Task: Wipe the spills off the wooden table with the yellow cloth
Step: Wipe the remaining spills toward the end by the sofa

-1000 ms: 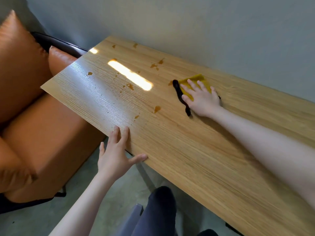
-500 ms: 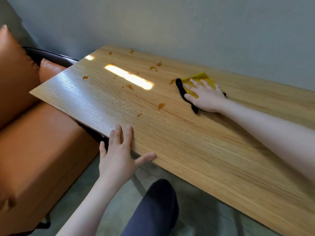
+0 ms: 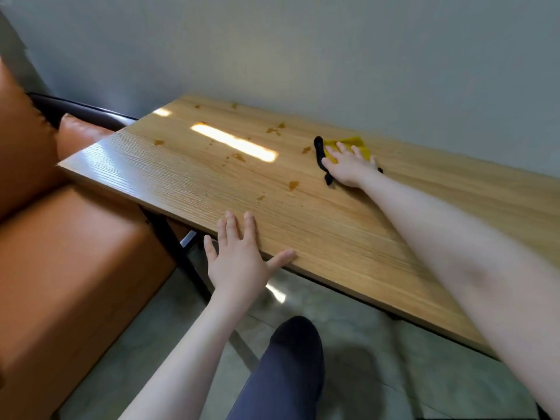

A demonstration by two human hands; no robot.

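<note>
While right hand point(image 3: 348, 168) presses flat, fingers spread, on yellow cloth point(image 3: 353, 144) near the table's point(image 3: 348, 234) far edge by the wall, left hand point(image 3: 239, 256) rests open on the near edge, fingers straight, thumb out. Cloth has a black border on its left side. Brown spills point(image 3: 293, 185) dot the wood left of the cloth, untouched. Orange sofa point(image 3: 60, 253) at left.
</note>
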